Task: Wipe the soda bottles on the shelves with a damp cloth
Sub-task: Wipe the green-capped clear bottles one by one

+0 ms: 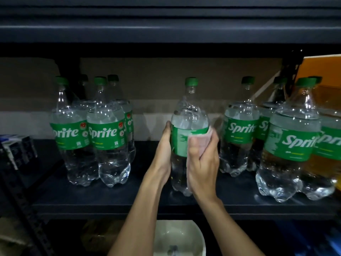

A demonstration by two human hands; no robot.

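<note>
A clear soda bottle (188, 115) with a green cap and green label stands upright on the dark shelf (129, 202), in the middle. My left hand (164, 150) holds its left side, fingers wrapped round the back. My right hand (203, 159) presses a pale pink cloth (201, 143) against the label on the bottle's right side, fingers curled over the cloth. Several more soda bottles stand in a group at the left (107, 137) and another group at the right (289, 145).
A white bowl (195, 235) sits below the shelf's front edge. Dark boxes (16, 150) lie at the far left of the shelf. An orange carton (324, 71) stands behind the right bottles. The shelf above (166, 32) hangs low over the caps.
</note>
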